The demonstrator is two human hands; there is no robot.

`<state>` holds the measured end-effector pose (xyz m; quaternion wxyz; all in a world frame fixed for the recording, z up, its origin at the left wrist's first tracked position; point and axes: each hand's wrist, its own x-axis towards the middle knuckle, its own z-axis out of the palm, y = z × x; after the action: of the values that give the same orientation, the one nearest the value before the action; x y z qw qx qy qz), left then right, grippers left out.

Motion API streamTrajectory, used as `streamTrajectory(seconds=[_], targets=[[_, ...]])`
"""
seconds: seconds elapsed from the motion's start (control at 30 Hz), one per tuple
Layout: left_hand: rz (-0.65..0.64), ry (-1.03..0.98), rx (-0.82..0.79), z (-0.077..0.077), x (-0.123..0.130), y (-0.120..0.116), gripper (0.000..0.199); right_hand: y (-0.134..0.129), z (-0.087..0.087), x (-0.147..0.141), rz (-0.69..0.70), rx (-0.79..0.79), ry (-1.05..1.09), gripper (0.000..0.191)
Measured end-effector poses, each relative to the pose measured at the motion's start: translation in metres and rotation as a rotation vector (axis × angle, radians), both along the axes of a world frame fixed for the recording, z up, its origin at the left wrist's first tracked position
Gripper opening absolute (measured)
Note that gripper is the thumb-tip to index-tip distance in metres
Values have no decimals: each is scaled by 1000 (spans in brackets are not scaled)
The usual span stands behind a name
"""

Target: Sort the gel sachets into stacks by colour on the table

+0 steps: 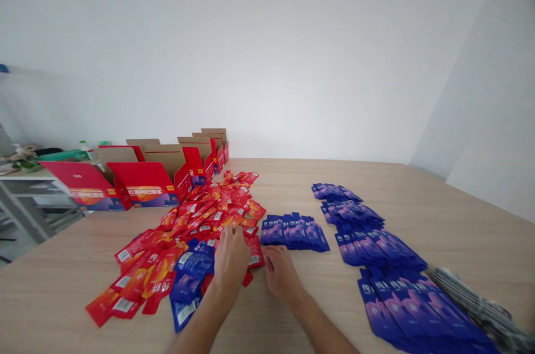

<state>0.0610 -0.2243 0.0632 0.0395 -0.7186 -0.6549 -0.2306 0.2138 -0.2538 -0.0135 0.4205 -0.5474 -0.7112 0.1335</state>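
My left hand [232, 253] reaches into the right side of a large loose pile of red sachets [200, 214], its fingers bent down among them; what they hold, if anything, is hidden. Close to its right, my right hand [281, 273] rests with curled fingers at the edge of a red sachet [254, 252]. Several blue sachets [190, 270] lie loose to the left of my left wrist. Just beyond my right hand, a fanned row of blue sachets [292, 231] lies flat on the wooden table [288, 175].
Several open red boxes [146, 184] stand along the left and back left. On the right, overlapping groups of blue sachets [376, 245] run from back to front. A striped cloth-like bundle [480, 306] lies at the front right. Behind the table is a pale wall.
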Motion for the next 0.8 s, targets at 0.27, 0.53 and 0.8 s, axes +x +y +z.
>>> streamTrajectory(seconds=[0.27, 0.53, 0.8], targets=[[-148, -614, 136, -20, 14, 13, 40, 5, 6, 2, 16, -179, 380, 45], [-418, -1080, -175, -67, 30, 22, 30, 9, 9, 10, -22, -230, 824, 50], [-471, -1368, -411, -74, 42, 15, 54, 13, 3, 21, -55, -185, 806, 54]])
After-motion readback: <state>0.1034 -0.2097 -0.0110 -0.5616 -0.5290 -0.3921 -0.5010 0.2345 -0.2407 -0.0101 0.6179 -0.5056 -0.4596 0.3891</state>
